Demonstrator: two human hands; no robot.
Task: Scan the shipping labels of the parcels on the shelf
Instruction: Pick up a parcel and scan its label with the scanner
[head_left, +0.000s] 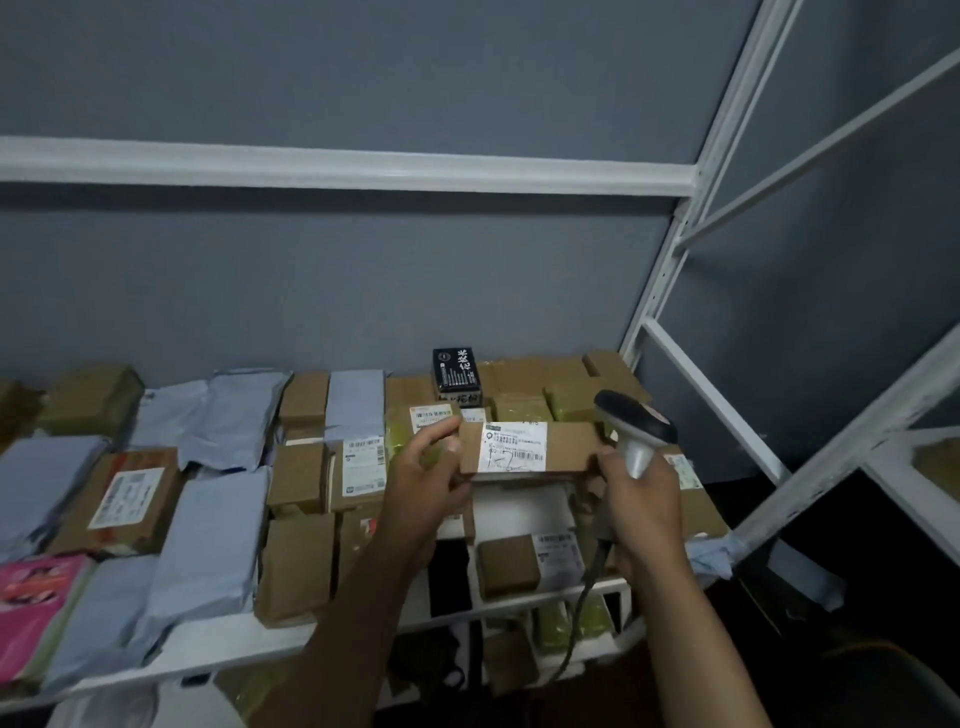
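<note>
My left hand (426, 470) grips the left end of a long brown cardboard parcel (569, 447), lifted a little above the shelf. Its white shipping label (514, 447) with a barcode faces up toward me. My right hand (641, 499) holds a grey handheld barcode scanner (636, 426) by its handle, just right of the parcel; the scanner's dark head sits above the parcel's right end, and its cable (587, 592) hangs down below my wrist. My right fingers also touch the parcel's right end.
The white shelf (218, 642) is crowded with brown boxes (296, 561), grey poly mailers (208, 540), a pink packet (36, 597) at the left and a black box (456, 371) at the back. White metal uprights (675, 249) stand on the right. More parcels lie on the lower shelf.
</note>
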